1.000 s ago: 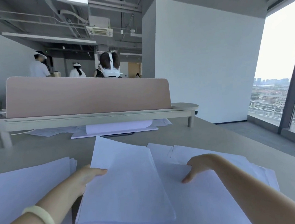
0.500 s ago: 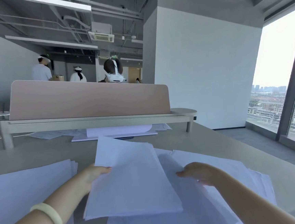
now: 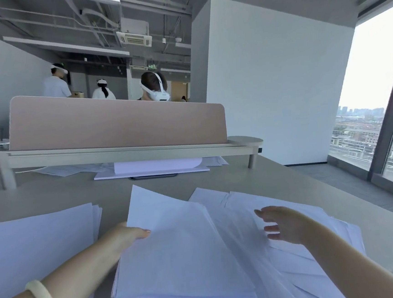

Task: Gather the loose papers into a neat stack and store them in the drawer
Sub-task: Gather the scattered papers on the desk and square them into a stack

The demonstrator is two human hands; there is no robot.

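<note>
- Held sheaf of papers (image 3: 176, 250), gripped at its left edge by the left hand (image 3: 124, 237), thumb on top and fingers hidden beneath; far corner lifted clear of the table (image 3: 52, 194).
- Changed since a second ago: right hand (image 3: 285, 224) off the sheets, now hovering with fingers spread and gripping nothing; half a second ago curled at the sheaf's right edge.
- Means, as a judgement: one bundle collected, right hand free to rake in more; gathering only partly done, squaring and storing not yet begun.
- Fanned loose sheets (image 3: 294, 247) under and right of the sheaf, corners askew, nearest the table's right edge.
- Separate pile of papers (image 3: 39, 241) on the left, just beside the left forearm, roughly squared.
- More sheets (image 3: 154, 168) far back under the raised shelf (image 3: 124, 154) with its pink screen (image 3: 115, 127).
- Bare table between near papers and shelf: open room for tapping edges straight.
- No drawer in view.
</note>
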